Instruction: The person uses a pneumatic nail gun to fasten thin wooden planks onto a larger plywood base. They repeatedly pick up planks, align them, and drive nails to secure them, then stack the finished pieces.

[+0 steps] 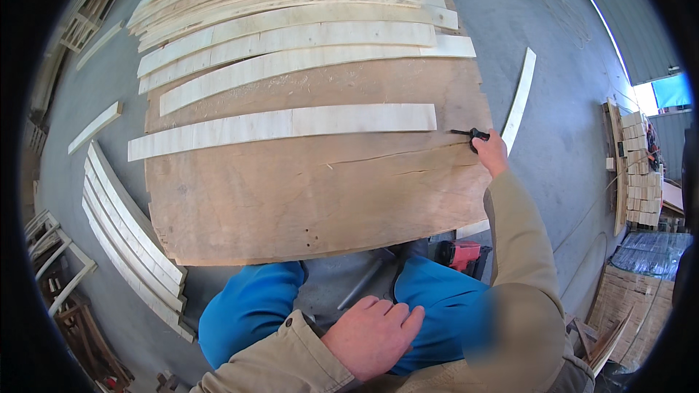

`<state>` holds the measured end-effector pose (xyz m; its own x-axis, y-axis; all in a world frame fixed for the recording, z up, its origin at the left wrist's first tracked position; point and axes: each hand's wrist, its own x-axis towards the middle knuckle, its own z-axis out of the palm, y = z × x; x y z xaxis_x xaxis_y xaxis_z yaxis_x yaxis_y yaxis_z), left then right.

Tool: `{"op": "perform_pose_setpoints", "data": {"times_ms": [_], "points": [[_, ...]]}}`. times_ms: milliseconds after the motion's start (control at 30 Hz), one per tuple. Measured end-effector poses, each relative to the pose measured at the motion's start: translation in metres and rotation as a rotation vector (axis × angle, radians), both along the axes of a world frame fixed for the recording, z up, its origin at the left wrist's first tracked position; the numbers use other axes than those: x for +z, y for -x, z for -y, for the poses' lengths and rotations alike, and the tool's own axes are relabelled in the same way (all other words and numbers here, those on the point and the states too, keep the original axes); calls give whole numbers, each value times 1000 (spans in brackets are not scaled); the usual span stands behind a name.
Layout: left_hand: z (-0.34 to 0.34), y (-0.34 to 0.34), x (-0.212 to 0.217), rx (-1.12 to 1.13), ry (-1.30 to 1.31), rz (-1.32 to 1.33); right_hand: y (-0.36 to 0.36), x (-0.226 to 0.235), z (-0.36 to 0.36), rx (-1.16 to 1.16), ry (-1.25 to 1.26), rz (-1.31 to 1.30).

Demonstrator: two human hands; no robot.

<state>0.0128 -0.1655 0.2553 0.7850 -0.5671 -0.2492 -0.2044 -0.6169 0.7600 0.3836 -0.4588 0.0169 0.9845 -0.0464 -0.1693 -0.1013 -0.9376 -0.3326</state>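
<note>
My right hand [492, 151] reaches out over the right edge of a brown wooden board [320, 196]. It is closed on a small black tool [477, 136] with a thin dark shaft pointing left; its exact kind does not show. Just left of the shaft's tip lies a pale wooden strip [291, 125], across the board and apart from the tool. My left hand [375, 336] is held low over my lap, back upward, fingers loosely bent and slightly apart. Nothing shows in it.
Several pale wooden strips [291, 36] lie across the board's far part. Curved strips [135, 236] rest on the floor at left. A red and black power tool [460, 254] sits below the board's near right edge. Stacked wood blocks [642, 174] stand far right.
</note>
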Motion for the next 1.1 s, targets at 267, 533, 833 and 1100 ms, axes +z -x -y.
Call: {"op": "perform_pose_setpoints", "data": {"times_ms": [267, 533, 833, 1100], "points": [[2, 1, -3, 29, -23, 14, 17, 1, 7, 3, -65, 47], [7, 16, 3, 47, -32, 123, 30, 50, -15, 106, 17, 203], [-6, 27, 10, 79, 34, 229, 51, 44, -197, 666, 81, 130], [-23, 39, 13, 181, 129, 225, 82, 22, -310, 744, 139, 24]]}}
